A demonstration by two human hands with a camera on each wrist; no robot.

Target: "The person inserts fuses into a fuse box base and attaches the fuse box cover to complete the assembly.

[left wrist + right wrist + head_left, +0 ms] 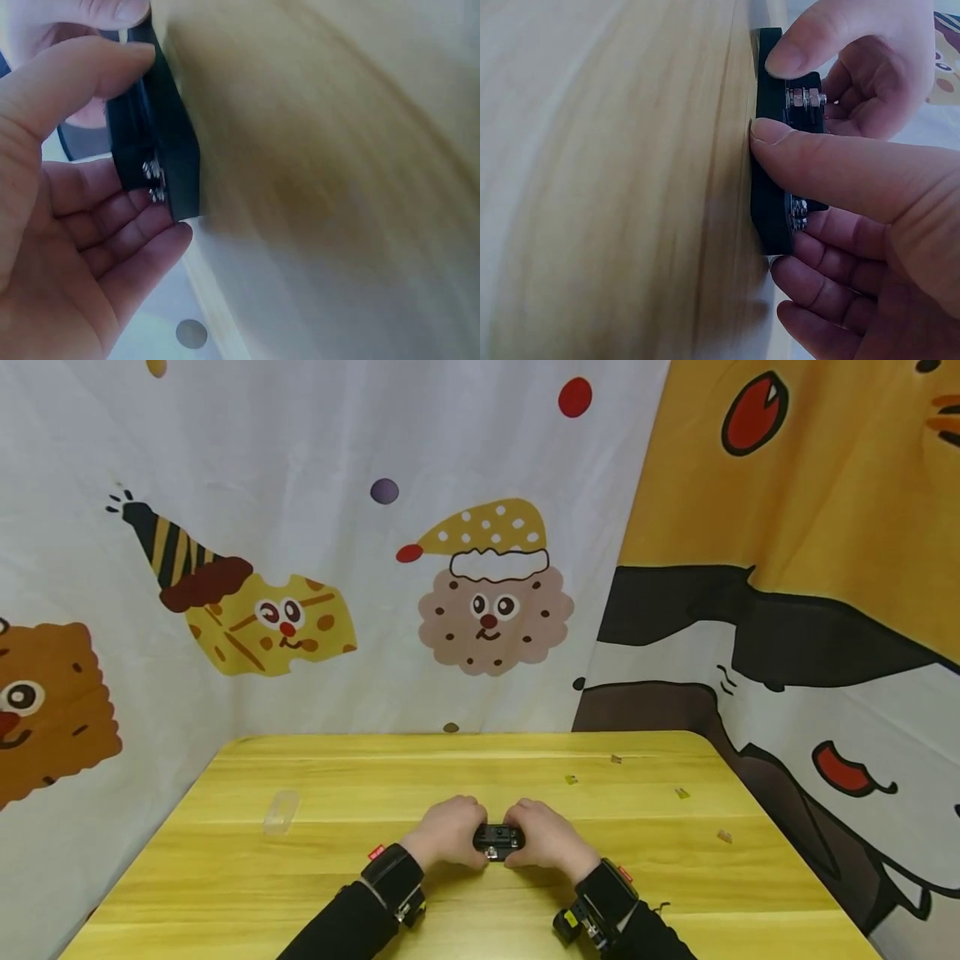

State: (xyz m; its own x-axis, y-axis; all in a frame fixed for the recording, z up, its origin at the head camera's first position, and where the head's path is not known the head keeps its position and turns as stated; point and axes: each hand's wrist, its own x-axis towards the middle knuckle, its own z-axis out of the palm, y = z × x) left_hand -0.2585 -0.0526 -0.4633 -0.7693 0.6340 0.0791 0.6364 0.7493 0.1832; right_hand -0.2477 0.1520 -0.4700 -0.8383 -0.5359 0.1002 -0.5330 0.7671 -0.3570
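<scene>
Both hands hold a small black block with metal screws and nuts [498, 837] at the middle of the table's near half. My left hand [452, 832] grips its left end, thumb on the near side and fingers curled behind. From the other side my right hand [549, 838] pinches the right end the same way. In the left wrist view, shiny metal contacts show at one end of the black block [180, 172]. Bolts and nuts stick out along the back of the block [771, 195] in the right wrist view, where its flat base is right at the wooden surface.
A clear plastic piece [281, 812] lies on the left part of the yellow wooden table [360, 768]. Several small scraps, among them a yellowish one [681, 793], are scattered at the right. A printed curtain [315, 460] hangs behind the table.
</scene>
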